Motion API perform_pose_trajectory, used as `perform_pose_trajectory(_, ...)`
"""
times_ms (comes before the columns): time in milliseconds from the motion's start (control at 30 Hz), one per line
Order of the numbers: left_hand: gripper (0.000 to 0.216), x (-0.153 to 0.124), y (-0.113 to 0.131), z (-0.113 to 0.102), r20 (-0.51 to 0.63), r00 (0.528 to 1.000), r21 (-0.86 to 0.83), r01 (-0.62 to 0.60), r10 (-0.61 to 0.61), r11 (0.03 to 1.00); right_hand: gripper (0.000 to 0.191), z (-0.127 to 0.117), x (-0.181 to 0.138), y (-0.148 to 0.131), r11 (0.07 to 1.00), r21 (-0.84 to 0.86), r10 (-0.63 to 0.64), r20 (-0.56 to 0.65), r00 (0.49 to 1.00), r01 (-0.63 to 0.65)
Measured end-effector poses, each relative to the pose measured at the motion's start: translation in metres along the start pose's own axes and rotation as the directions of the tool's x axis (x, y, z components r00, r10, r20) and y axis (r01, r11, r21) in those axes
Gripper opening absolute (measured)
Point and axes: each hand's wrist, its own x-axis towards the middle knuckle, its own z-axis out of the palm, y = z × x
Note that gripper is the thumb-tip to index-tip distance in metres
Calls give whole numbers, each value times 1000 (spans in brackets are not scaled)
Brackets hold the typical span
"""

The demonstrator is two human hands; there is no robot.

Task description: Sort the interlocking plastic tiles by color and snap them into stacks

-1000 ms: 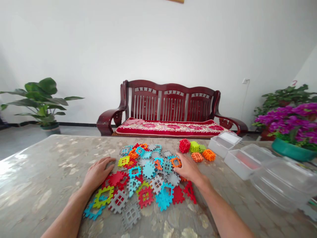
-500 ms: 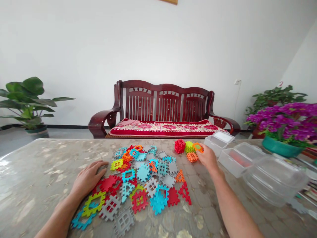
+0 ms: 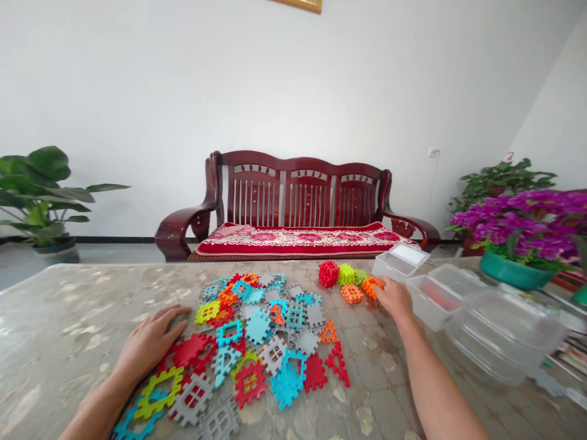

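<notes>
My left hand [image 3: 156,333] lies flat on the table beside the loose pile, its fingers stretched out and holding nothing. Toothed plastic building pieces are spread to its right, among them a red piece [image 3: 190,349], a yellow-green frame [image 3: 160,391] and a blue piece [image 3: 258,326]. At the right, my right hand [image 3: 393,298] has its fingertips closed on an orange toothed piece [image 3: 370,286] low over the table. Close by are an orange stack [image 3: 351,294], a yellow-green stack [image 3: 346,274], a green piece [image 3: 360,275] and a red cluster [image 3: 328,273].
Right of my right hand stand clear plastic boxes [image 3: 433,311], one with something reddish inside, and a larger clear container [image 3: 504,336]. Purple flowers in a teal pot [image 3: 516,271] are beyond them. A wooden bench [image 3: 302,183] stands behind the table [image 3: 87,318].
The orange piece in my right hand has moved down, nearer the orange stack, and a green piece now shows behind it. The whole view has shifted slightly. My left hand stays put.
</notes>
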Motion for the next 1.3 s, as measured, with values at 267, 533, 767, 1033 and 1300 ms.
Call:
perform_pose_trajectory(267, 47, -2, 6, -3, -33, 999, 5, -2, 2, 1000, 40, -2, -4, -16, 990, 111, -70, -173, 982, 90)
perform_pose_trajectory(533, 42, -8, 23, -13, 8, 999, 17, 32, -32, 999, 35, 14, -40, -105, 807, 469, -417, 21, 909, 359)
perform_pose_trajectory(767, 38, -11, 31, -17, 34, 999, -11, 28, -27, 1000, 31, 11, -98, -184, 606, 543, -715, 52, 697, 581)
perform_pose_trajectory(1033, 39, -10, 28, -14, 36, 998, -68, -53, 55, 996, 26, 6, -129, -240, 462, 503, -855, 34, 517, 731)
perform_pose_trajectory(1300, 42, -12, 33, -17, 37, 996, -94, -74, 78, 993, 34, 5, -119, -279, 447, 366, -892, 257, 373, 816)
